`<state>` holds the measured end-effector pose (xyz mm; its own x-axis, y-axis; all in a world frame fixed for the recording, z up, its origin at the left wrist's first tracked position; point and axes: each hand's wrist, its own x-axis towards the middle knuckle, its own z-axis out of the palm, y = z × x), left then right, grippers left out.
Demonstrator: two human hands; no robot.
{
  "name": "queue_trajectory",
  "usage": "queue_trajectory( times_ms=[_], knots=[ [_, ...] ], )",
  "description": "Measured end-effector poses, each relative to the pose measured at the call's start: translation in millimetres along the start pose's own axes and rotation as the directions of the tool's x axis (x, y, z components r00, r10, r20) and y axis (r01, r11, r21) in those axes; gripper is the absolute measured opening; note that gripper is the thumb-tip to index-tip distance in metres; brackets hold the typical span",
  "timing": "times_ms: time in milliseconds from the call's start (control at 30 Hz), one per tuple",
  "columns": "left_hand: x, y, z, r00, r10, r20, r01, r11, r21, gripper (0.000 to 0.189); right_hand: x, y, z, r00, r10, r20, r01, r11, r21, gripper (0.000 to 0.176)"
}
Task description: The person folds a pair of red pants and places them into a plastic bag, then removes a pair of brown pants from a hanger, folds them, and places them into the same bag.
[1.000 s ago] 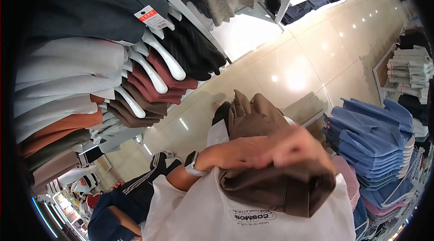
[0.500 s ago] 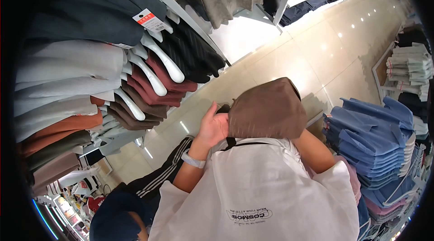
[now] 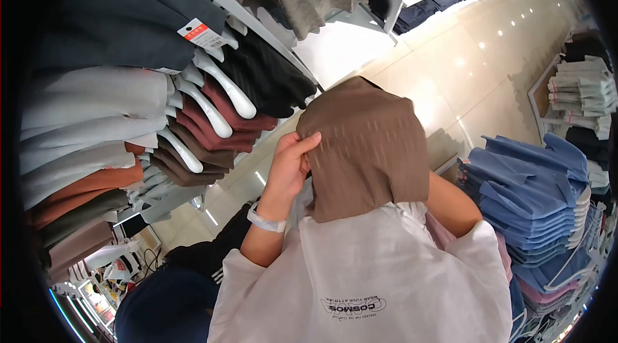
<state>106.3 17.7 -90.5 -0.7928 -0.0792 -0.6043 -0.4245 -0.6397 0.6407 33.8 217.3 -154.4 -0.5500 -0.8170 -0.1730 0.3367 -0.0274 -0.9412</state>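
Observation:
A brown garment (image 3: pixel 370 143), folded over and marked with short pale dashes, is held up in front of my white T-shirt (image 3: pixel 360 266). My left hand (image 3: pixel 291 166) grips its left edge, thumb on the front and fingers curled behind. A pale band (image 3: pixel 266 219) circles the left wrist. On the other side, my right forearm (image 3: pixel 454 208) runs up behind the cloth, which hides the right hand.
At left, a rack holds shirts on white hangers (image 3: pixel 222 85) and a price tag (image 3: pixel 201 33). Blue shirts (image 3: pixel 534 182) hang stacked at right. A person in a dark cap (image 3: pixel 167 304) is close at lower left. Tiled floor (image 3: pixel 476 53) stretches ahead.
My left hand, earlier open against the garment's side with the thumb raised, has closed on its edge. The garment has spread up and left, showing more of its dashed front.

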Motion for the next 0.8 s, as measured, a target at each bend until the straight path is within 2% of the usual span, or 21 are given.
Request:
queue_trajectory(
  times_ms=[33,133,233,267,300,367,400,433,500,600,633,700,800],
  knots=[
    [6,-5,-5,1.0,0.001,-0.025,-0.001,1.0,0.017,0.022,-5,3,5,1.0,-0.007,-0.005,0.007,1.0,0.003,0.037],
    [30,-39,-41,0.977,-0.14,-0.16,0.165,0.974,0.156,0.026,-23,7,18,1.0,0.001,-0.018,0.0,0.998,0.064,0.037],
    [31,-61,-67,0.927,-0.33,-0.179,0.376,0.822,0.428,0.027,-36,4,11,0.998,0.03,-0.063,-0.021,0.989,0.148,0.038],
    [31,-64,-67,0.93,-0.337,-0.146,0.359,0.749,0.557,0.028,-37,4,8,0.996,0.038,-0.08,-0.024,0.985,0.171,0.038],
    [33,-58,-62,0.925,-0.353,-0.14,0.343,0.62,0.706,0.028,-37,2,3,0.994,0.046,-0.096,-0.026,0.98,0.199,0.038],
    [35,-42,-50,0.91,-0.389,-0.142,0.27,0.298,0.916,0.028,-34,3,-3,0.99,0.062,-0.129,-0.028,0.969,0.247,0.038],
    [40,-42,-53,0.955,-0.259,-0.145,0.188,0.147,0.971,0.03,-32,5,-6,0.987,0.07,-0.146,-0.028,0.962,0.27,0.038],
    [44,-40,-51,0.993,-0.113,-0.029,0.053,0.212,0.976,0.03,-31,6,-8,0.984,0.078,-0.162,-0.027,0.955,0.295,0.038],
    [51,-20,-20,0.963,0.199,0.181,-0.234,0.287,0.929,0.032,-29,8,-9,0.977,0.097,-0.189,-0.028,0.941,0.338,0.038],
    [77,-5,6,0.849,0.082,0.522,-0.503,0.427,0.751,0.036,-31,9,-13,0.967,0.117,-0.226,-0.023,0.924,0.381,0.039],
    [86,-5,15,0.792,-0.012,0.61,-0.517,0.518,0.681,0.037,-34,7,-13,0.963,0.126,-0.239,-0.022,0.919,0.394,0.039],
    [100,-13,37,0.618,-0.156,0.77,-0.49,0.689,0.533,0.038,-41,3,-12,0.96,0.14,-0.241,-0.03,0.912,0.409,0.039],
    [110,-39,55,0.433,-0.495,0.753,-0.323,0.695,0.642,0.043,-47,0,-3,0.972,0.113,-0.208,-0.028,0.928,0.372,0.039]
  ],
)
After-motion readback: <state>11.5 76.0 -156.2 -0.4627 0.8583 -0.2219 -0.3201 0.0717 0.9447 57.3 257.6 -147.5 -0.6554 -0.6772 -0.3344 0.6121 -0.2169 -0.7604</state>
